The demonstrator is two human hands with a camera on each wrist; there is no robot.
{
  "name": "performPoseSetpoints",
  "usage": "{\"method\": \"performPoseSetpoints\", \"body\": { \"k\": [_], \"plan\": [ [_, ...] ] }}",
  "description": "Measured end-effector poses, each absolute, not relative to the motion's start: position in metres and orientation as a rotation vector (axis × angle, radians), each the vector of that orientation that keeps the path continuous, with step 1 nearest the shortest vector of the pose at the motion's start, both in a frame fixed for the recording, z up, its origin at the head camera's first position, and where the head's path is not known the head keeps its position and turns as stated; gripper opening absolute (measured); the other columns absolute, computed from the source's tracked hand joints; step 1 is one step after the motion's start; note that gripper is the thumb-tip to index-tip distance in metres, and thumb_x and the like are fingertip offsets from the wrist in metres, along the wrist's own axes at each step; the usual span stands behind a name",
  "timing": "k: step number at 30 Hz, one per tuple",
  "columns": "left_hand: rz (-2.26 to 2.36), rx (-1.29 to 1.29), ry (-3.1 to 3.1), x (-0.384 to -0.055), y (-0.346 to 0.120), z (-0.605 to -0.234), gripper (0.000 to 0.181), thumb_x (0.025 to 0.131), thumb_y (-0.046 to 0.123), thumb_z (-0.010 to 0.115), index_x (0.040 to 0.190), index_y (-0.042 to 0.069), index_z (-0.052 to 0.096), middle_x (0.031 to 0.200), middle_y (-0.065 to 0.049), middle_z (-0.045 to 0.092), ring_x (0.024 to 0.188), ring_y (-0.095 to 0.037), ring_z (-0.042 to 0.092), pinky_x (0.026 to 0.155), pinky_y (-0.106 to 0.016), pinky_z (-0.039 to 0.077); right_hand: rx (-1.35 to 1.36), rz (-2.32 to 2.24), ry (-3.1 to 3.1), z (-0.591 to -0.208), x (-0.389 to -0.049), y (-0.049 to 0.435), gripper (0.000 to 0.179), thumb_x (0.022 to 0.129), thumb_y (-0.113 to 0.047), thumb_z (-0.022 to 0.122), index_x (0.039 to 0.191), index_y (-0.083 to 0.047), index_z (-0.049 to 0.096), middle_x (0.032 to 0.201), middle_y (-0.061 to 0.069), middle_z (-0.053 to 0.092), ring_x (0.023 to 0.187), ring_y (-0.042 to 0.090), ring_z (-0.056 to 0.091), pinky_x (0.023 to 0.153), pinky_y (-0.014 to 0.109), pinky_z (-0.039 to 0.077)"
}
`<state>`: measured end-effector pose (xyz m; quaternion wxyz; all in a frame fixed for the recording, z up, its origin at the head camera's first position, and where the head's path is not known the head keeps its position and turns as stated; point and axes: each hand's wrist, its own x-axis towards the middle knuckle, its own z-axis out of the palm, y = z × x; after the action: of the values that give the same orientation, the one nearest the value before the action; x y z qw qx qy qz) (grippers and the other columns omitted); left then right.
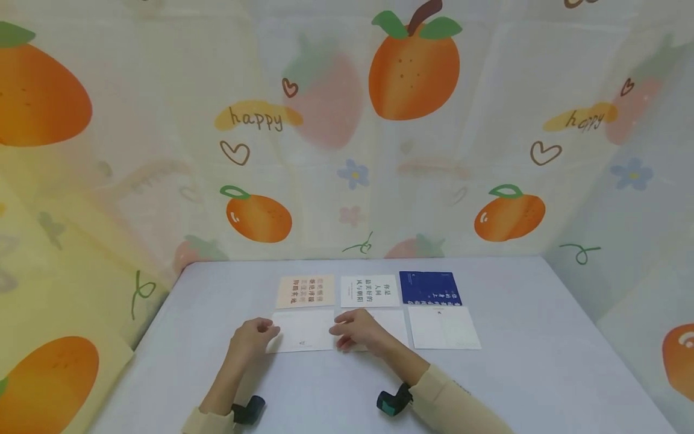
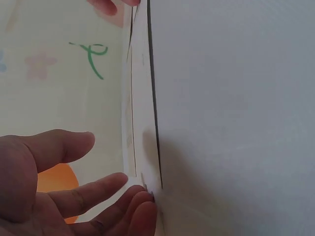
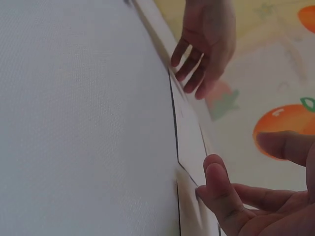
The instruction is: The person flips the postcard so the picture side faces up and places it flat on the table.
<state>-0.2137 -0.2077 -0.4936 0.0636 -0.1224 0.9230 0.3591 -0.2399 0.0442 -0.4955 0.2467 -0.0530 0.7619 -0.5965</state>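
Six-card layout aside, my left hand is at the left edge of a white card in the front row. In the left wrist view its fingers are loosely bent, with the lower fingertips touching or very near that edge. My right hand lies over the left part of the middle white card, hiding much of it. In the right wrist view its thumb and fingers are apart, with a fingertip at the seam between two cards. Neither hand visibly grips a card.
Behind lie a cream card with text, a white card with dark characters and a navy card. Another white card is front right. A fruit-print cloth hangs behind the white table.
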Motion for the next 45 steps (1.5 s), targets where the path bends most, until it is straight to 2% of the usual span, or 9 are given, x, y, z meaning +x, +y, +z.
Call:
{"method": "performPoseSetpoints", "body": {
  "k": [5,13,19,25,30,36,39,45],
  "plan": [
    [1.082,-0.356,2.757,-0.212,-0.207,-0.494,0.050,0.093,0.027,0.058,0.127,-0.010,0.054,0.124,-0.032,0.059,0.110,-0.044,0.060,0.089,-0.052,0.051,-0.152,-1.628,2.069,-0.495,-0.236,0.040,0.050,0.083,-0.010,0.072,0.127,0.011,0.056,0.094,0.019,0.073,0.063,0.013,0.066,0.063,0.028,0.058],
    [1.142,-0.361,2.716,-0.218,-0.209,-0.500,0.052,0.094,0.023,0.058,0.131,-0.012,0.050,0.123,-0.033,0.059,0.098,-0.037,0.066,0.083,-0.046,0.055,-0.100,-1.602,2.100,-0.494,-0.235,0.037,0.052,0.082,-0.010,0.073,0.128,0.009,0.056,0.093,0.017,0.073,0.063,0.015,0.068,0.062,0.028,0.057],
    [1.141,-0.387,2.719,-0.222,-0.212,-0.501,0.043,0.092,0.012,0.054,0.128,-0.011,0.054,0.127,-0.032,0.058,0.115,-0.045,0.057,0.093,-0.052,0.050,-0.084,-1.579,2.133,-0.493,-0.236,0.036,0.052,0.082,-0.011,0.074,0.127,0.008,0.057,0.093,0.013,0.072,0.064,0.016,0.068,0.061,0.026,0.056],
    [1.068,-0.402,2.802,-0.222,-0.211,-0.501,0.040,0.089,0.008,0.058,0.127,-0.006,0.058,0.115,-0.028,0.065,0.092,-0.034,0.065,0.074,-0.043,0.055,-0.091,-1.560,2.159,-0.493,-0.236,0.036,0.050,0.082,-0.012,0.074,0.126,0.007,0.058,0.093,0.013,0.072,0.063,0.016,0.067,0.062,0.027,0.056],
    [1.029,-0.414,2.816,-0.222,-0.210,-0.502,0.039,0.088,0.006,0.060,0.125,-0.006,0.059,0.116,-0.030,0.064,0.092,-0.034,0.066,0.075,-0.044,0.055,-0.096,-1.512,2.231,-0.493,-0.236,0.036,0.039,0.082,-0.012,0.074,0.115,0.008,0.064,0.083,0.014,0.071,0.059,0.014,0.063,0.057,0.024,0.053],
    [1.129,-0.393,2.727,-0.225,-0.219,-0.503,0.041,0.088,0.005,0.060,0.127,-0.009,0.056,0.100,-0.025,0.068,0.076,-0.023,0.062,0.064,-0.032,0.051,-0.086,-1.393,2.362,-0.491,-0.235,0.033,0.022,0.082,-0.012,0.074,0.098,0.004,0.071,0.069,0.008,0.067,0.052,0.012,0.057,0.049,0.020,0.047],
    [1.173,-0.373,2.686,-0.227,-0.225,-0.504,0.042,0.089,0.005,0.060,0.128,-0.008,0.056,0.101,-0.024,0.068,0.075,-0.020,0.062,0.064,-0.030,0.050,-0.088,-1.373,2.375,-0.492,-0.236,0.031,0.014,0.084,-0.011,0.072,0.091,0.001,0.072,0.065,0.007,0.066,0.050,0.012,0.056,0.048,0.019,0.045],
    [1.196,-0.376,2.661,-0.228,-0.229,-0.506,0.040,0.088,0.007,0.062,0.126,-0.006,0.058,0.101,-0.024,0.067,0.075,-0.020,0.062,0.064,-0.030,0.050,-0.088,-1.421,2.339,-0.495,-0.240,0.031,0.012,0.088,-0.004,0.064,0.091,0.005,0.072,0.067,0.009,0.067,0.049,0.011,0.055,0.045,0.017,0.043]
  ]
}}
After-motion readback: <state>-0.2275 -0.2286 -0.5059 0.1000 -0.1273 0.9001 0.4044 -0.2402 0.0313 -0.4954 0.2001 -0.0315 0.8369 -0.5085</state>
